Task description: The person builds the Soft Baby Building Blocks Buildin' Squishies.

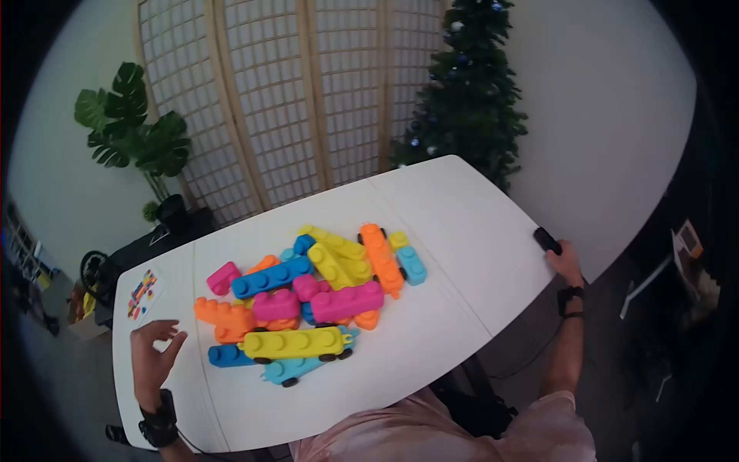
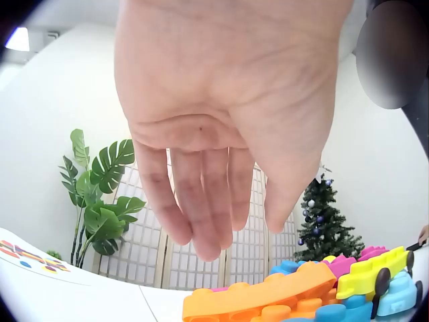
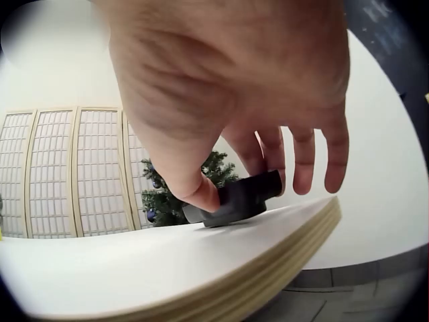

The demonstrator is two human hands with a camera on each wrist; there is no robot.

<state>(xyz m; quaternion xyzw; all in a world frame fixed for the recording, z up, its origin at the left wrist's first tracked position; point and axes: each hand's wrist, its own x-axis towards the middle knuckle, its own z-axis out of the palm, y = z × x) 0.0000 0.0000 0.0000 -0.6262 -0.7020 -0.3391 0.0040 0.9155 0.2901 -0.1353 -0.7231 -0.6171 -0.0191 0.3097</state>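
My right hand is at the table's right edge, thumb and fingers around a small black object; the right wrist view shows the thumb against one side of this black object. My left hand hovers over the table's left part, fingers loosely bent and holding nothing; in the left wrist view the left hand hangs with its fingers down. To its right lies a pile of large blocks: an orange piece, a long yellow wheeled piece and a pink block.
The white table carries a printed sheet at its left end. Behind it stand a folding screen, a potted plant and a decorated tree. A cable hangs below the right edge.
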